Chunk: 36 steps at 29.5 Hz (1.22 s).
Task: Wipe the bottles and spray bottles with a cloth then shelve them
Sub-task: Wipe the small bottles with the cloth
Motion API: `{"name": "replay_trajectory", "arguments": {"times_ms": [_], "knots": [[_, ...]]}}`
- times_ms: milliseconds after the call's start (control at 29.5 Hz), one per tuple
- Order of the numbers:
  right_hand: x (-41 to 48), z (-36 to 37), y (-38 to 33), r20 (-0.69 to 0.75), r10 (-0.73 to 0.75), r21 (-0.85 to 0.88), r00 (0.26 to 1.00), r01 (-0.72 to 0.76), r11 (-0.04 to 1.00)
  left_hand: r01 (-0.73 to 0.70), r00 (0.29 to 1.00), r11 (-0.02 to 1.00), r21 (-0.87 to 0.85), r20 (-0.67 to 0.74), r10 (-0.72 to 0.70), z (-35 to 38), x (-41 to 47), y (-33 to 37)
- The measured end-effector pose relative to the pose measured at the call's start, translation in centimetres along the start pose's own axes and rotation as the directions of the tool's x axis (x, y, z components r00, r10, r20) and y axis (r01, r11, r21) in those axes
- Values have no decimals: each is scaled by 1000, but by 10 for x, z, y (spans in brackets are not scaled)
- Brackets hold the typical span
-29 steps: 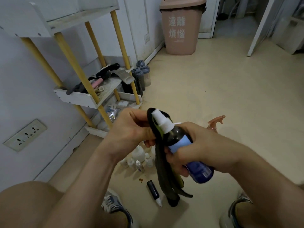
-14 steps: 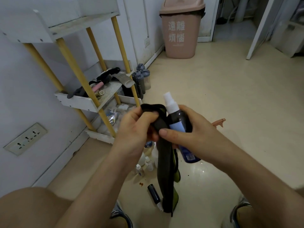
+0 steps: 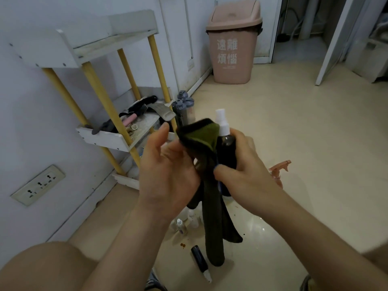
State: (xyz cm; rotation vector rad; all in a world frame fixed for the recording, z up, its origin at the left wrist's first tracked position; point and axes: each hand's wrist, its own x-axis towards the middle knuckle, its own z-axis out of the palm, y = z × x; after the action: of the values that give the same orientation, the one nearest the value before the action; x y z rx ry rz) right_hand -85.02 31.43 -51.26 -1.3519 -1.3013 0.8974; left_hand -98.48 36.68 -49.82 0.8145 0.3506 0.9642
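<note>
Two hands (image 3: 168, 175) raised, fingers (image 3: 225, 172) gripping cloth (image 3: 212, 217), bottle (image 3: 227, 144)

Open floor (image 3: 315, 143) stretches right; leftward, the rack's yellow posts (image 3: 104, 97) and cluttered middle shelf (image 3: 102, 138) crowd the way.

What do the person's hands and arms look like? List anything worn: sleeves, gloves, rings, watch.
The left hand and right hand are bare: no gloves, no rings that show, no watch or band. The forearms are uncovered to the picture's edge; no sleeve is in view.
</note>
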Motion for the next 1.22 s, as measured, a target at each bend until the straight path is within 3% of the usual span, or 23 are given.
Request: {"name": "replay_trajectory", "arguments": {"times_ms": [68,169,305,440,610,745,779,813,881,915,983,1050,1152,1220], "knots": [[4,-5,-5,-12,-89,-54,996,88,995,12,997,999,46,-71,-9,0,2,-6],[6,-4,-4,-93,-186,-75,978,180,981,-98,987,988,121,-114,112,5,7,-17],[1,4,-4,-149,-189,270,971,224,937,-276,954,909,313,-30,300,-2,12,-12],[0,19,-1,-181,-226,268,957,269,925,-356,910,816,456,-28,413,-2,17,-11],[6,29,0,-164,-317,54,934,329,943,-128,928,908,398,-276,252,9,22,-21],[11,20,-3,86,-250,-254,964,264,931,12,944,934,356,-313,107,3,21,-16],[14,13,-6,87,-257,-230,962,271,935,6,946,928,372,-304,116,0,21,-13],[18,6,-9,0,-276,-107,961,275,956,-4,948,919,394,-292,129,-3,22,-11],[27,-8,-9,-210,-140,212,968,185,960,-38,966,919,392,-220,134,-6,22,-4],[34,-14,-6,-223,-49,270,974,110,956,-61,980,931,359,-157,125,-7,21,-1],[41,-14,0,-38,89,196,995,-79,977,-101,995,950,296,4,104,-6,19,7],[39,-7,0,126,204,134,971,-220,966,-151,988,930,335,89,128,-2,17,14],[36,2,-9,238,237,196,942,-285,938,-218,960,806,550,-29,279,6,23,26],[36,5,-12,390,172,206,905,-268,941,-206,907,811,547,-205,369,7,31,29]]}}
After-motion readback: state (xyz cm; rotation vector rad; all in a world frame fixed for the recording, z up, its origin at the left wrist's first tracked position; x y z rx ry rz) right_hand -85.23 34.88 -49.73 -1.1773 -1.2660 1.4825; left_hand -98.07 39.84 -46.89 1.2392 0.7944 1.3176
